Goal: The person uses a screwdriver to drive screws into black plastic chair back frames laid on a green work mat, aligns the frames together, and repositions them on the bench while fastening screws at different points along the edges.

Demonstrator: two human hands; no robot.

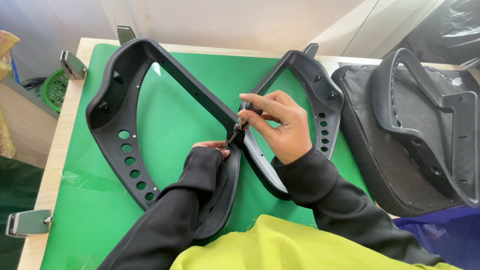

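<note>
On the green mat (100,210) covering the wooden worktop (50,170) we see two black plastic armrest frames lying flat, side by side. Left frame (112,130) is the bigger in view, a closed loop with a row of round holes down its left curve. Right frame (320,100) mirrors it, with its own row of holes on the right curve. The two frames nearly meet at the mat's middle, where both hands work.

Right hand (280,125) is curled shut round a small dark-handled screwdriver (239,129), thumb and fingers pinching the handle, metal tip angled down-left onto the left frame's inner edge. Left hand (214,147) is mostly hidden under a black sleeve; only fingertips show, resting on the left frame just beside the tool tip. We cannot tell how far it is open or whether it grips anything. Whether a screw sits under the tip is too small to tell.

Right of the mat lies a black mesh seat cushion (365,165), with a black plastic chair part (435,125) lying on top of it. Far left, beyond the worktop edge, a green basket (55,87) sits low; contents not visible. Metal clamps (72,64) sit at the worktop's left edge. Yellow-green cloth (280,245) fills the bottom of the view, near the person's body.
</note>
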